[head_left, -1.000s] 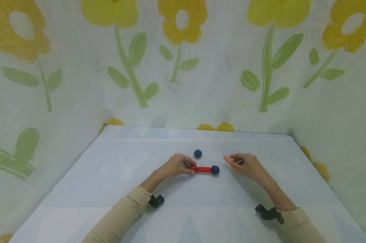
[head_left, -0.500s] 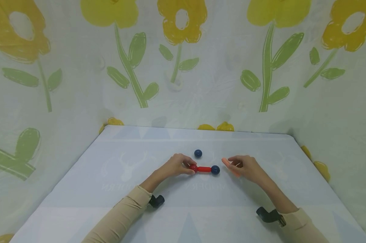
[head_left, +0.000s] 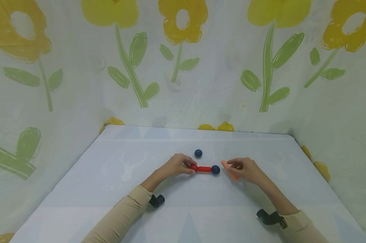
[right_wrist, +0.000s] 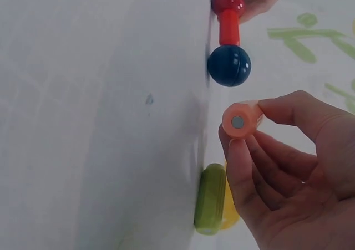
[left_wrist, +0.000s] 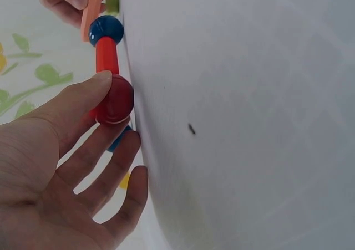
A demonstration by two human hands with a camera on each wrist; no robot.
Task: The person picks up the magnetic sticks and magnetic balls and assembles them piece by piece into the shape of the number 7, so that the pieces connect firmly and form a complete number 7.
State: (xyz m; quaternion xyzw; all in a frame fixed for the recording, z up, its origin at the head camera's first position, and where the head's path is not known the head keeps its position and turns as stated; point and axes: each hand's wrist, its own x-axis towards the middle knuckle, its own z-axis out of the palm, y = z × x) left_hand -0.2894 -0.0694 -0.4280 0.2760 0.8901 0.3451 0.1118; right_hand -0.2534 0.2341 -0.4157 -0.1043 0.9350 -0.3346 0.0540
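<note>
Orange rod (right_wrist: 242, 120) neared joined blue ball (right_wrist: 229, 65), gap between.

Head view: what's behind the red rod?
A loose blue ball sits on the table beyond the red rod, apart from it. The strip the rod covers can't be seen.

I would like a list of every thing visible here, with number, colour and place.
Red ball: 1, red, left end of touching row, head view
Red rod: 1, red, middle of row
Row's blue ball: 1, navy, row's right end
Loose blue ball: 1, navy, behind row
Orange stick: 1, orange, right of row
Green stick: 1, green, low in right wrist view
Tabletop: 1, white with pale-blue print, under pieces
Flower-print backdrop: 1, white, yellow and green, around tabletop
Wrist devices: 2, black, low in head view
Sleeves: 2, beige, bottom of head view
Left hand: 1, bare, pinching red ball
Right hand: 1, bare, pinching orange stick
</note>
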